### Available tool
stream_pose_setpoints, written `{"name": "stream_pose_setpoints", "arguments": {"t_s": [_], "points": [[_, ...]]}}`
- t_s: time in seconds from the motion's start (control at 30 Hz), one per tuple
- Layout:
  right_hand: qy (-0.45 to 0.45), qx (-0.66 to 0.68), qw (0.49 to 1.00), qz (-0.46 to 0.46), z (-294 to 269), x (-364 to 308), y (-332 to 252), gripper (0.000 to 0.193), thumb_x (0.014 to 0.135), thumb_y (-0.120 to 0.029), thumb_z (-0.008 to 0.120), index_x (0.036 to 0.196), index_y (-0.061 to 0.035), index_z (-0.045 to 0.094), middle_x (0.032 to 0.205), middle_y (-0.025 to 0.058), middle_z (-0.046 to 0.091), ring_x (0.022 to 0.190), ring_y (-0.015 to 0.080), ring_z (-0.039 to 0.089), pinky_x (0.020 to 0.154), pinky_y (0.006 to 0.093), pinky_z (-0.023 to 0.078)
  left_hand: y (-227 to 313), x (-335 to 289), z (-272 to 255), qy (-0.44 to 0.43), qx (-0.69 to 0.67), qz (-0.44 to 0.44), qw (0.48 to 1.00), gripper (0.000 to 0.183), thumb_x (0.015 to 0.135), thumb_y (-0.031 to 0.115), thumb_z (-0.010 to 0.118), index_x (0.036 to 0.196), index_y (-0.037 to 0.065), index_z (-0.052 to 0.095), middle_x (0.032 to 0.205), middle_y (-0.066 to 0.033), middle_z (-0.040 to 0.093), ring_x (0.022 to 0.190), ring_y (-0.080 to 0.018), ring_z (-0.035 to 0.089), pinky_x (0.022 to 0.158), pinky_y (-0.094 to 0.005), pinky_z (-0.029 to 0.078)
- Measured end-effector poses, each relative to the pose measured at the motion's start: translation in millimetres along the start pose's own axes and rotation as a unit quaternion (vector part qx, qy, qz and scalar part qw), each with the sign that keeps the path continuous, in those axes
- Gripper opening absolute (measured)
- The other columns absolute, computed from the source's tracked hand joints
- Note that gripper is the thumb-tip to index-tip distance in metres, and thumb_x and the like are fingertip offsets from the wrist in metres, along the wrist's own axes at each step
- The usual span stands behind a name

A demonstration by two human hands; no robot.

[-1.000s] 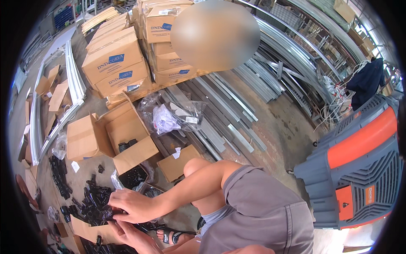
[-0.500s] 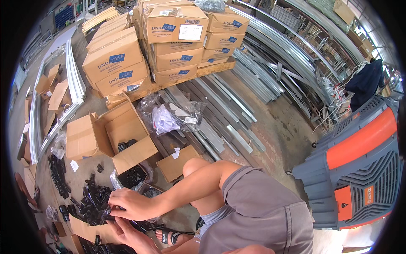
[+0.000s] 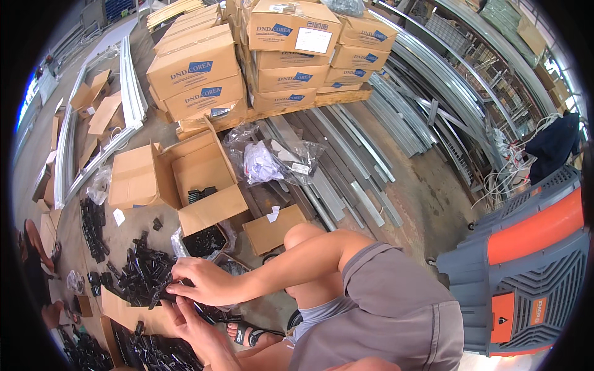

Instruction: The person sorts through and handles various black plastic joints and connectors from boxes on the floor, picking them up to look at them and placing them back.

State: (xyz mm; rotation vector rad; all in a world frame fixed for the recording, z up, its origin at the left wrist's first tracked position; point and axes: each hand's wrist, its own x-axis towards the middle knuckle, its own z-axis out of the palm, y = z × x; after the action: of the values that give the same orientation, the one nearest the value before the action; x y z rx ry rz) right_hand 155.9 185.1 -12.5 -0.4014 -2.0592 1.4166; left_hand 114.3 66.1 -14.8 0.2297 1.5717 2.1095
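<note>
Bright, diffuse light casts soft shadows, and glare whitens the patch below the grey-and-orange machine [image 3: 535,226]. Black parts [image 3: 145,266] merge into dark clumps with small glints. Fisheye distortion curves the metal bars [image 3: 433,62]; detail softens toward the black rim.

The parts [image 3: 145,267] are black, cartons [image 3: 199,79] brown, the machine [image 3: 526,267] grey-and-orange.

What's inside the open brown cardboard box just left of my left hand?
A heap of small glossy black pieces shows in the box. It hides the bottom, so what lies beneath can't be seen.
</note>
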Motion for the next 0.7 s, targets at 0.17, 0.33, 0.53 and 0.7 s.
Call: {"name": "stream_pose_setpoints", "arguments": {"t_s": [0.17,0.33,0.53,0.7], "points": [[0.018,0.059,0.998,0.000,4.3,-4.7,1.0,0.023,0.088,-0.015,0.071,0.089,0.0025,0.057,0.091,0.0160,0.059,0.086,0.0345,0.060,0.075,0.0424,0.048,-5.5,-0.3,0.5,0.010,-0.005,0.006,1.000,0.047,0.104,0.012,0.051,0.145,-0.007,0.038,0.128,-0.0157,0.060,0.114,-0.0191,0.059,0.098,-0.0318,0.048],[0.025,0.044,0.999,0.010,2.5,-4.7,2.6,0.025,0.089,-0.018,0.071,0.087,0.0030,0.059,0.090,0.0164,0.059,0.085,0.0347,0.060,0.075,0.0425,0.048,-7.2,-2.5,0.2,0.027,0.028,-0.003,0.999,0.054,0.104,0.011,0.053,0.149,-0.009,0.031,0.135,-0.0172,0.057,0.119,-0.0198,0.059,0.102,-0.0334,0.048],[0.010,0.035,0.999,0.034,1.2,-2.3,6.7,0.022,0.092,-0.019,0.066,0.088,0.0026,0.063,0.090,0.0177,0.062,0.086,0.0343,0.061,0.077,0.0432,0.047,-6.5,-2.9,2.1,0.036,0.029,0.007,0.999,0.056,0.103,0.010,0.054,0.150,-0.008,0.029,0.133,-0.0174,0.059,0.118,-0.0204,0.059,0.101,-0.0336,0.049],[-0.064,0.183,0.977,0.088,-6.2,7.2,1.9,0.045,0.092,-0.010,0.066,0.132,-0.0003,0.046,0.104,0.0124,0.065,0.099,0.0186,0.064,0.081,0.0330,0.053,-7.5,4.5,-6.5,0.023,0.005,0.016,1.000,0.059,0.101,0.007,0.056,0.152,-0.007,0.028,0.132,-0.0166,0.060,0.117,-0.0206,0.060,0.101,-0.0334,0.049]]}}
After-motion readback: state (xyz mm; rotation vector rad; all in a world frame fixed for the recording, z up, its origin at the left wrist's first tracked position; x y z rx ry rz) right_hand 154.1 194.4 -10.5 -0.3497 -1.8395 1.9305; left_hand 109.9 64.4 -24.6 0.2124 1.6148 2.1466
